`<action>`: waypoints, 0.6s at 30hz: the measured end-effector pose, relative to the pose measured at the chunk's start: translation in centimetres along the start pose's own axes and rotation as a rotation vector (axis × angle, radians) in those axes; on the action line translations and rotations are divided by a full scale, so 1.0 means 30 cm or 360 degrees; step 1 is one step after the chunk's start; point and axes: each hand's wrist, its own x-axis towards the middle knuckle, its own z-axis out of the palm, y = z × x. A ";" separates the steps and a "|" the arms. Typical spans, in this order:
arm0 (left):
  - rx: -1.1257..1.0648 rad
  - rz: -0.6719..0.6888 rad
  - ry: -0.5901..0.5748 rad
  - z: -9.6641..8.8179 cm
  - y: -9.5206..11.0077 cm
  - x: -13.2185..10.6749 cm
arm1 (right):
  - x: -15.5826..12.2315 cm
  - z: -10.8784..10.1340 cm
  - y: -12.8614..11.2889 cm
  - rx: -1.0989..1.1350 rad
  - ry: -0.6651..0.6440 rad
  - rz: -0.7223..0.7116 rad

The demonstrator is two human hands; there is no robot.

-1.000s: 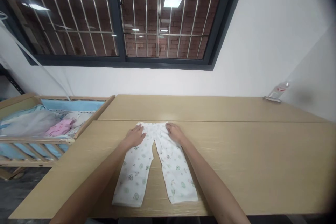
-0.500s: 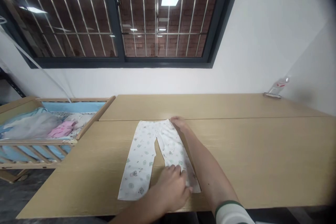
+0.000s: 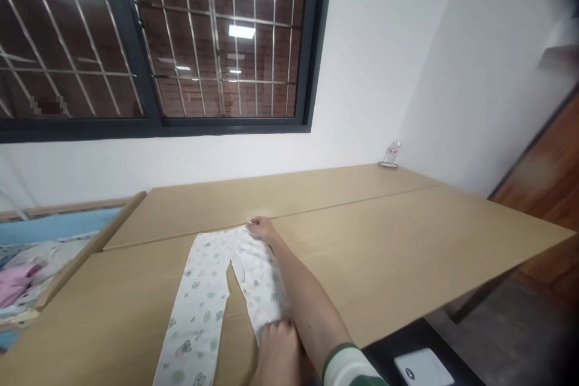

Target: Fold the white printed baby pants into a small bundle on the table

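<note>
White baby trousers (image 3: 205, 289) with small green and grey animal prints lie spread flat, legs toward me, waistband away. My right hand (image 3: 261, 228) reaches to the waistband's right corner, its fingers closed on the cloth there. Lower down, my left hand (image 3: 278, 347) is curled into a fist over the right-hand leg of the trousers, fingers gripping near its hem. That hem is hidden behind the hand and my right forearm. The other leg runs free down to the bottom of the view.
The trousers lie on a light wooden table (image 3: 362, 253). On the left stands a wooden cot (image 3: 97, 241) with blue lining and a pink cloth (image 3: 18, 280). A clear bottle (image 3: 392, 152) is at the far corner. A white device (image 3: 424, 367) rests on a black surface below the table edge.
The view has swung to the right, bringing the table's right end and the white device into sight. My left hand has curled more tightly at the leg; my right hand stays at the waistband corner.
</note>
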 end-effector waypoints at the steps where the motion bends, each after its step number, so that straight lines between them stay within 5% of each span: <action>1: -0.0005 -0.0034 -0.0021 0.002 0.008 0.007 | -0.003 0.011 -0.003 -0.0097 0.0029 -0.0002; 6: -0.0018 -0.0188 -0.0124 0.006 0.019 0.020 | -0.013 0.050 0.005 -0.0429 0.0120 -0.0023; 11: -0.0100 0.0004 0.0110 0.036 -0.001 -0.010 | 0.002 0.054 0.028 -0.0521 0.0142 -0.0043; 18: -0.0106 0.0059 0.0163 0.068 -0.015 -0.017 | 0.010 0.061 0.024 -0.0552 0.0217 -0.0048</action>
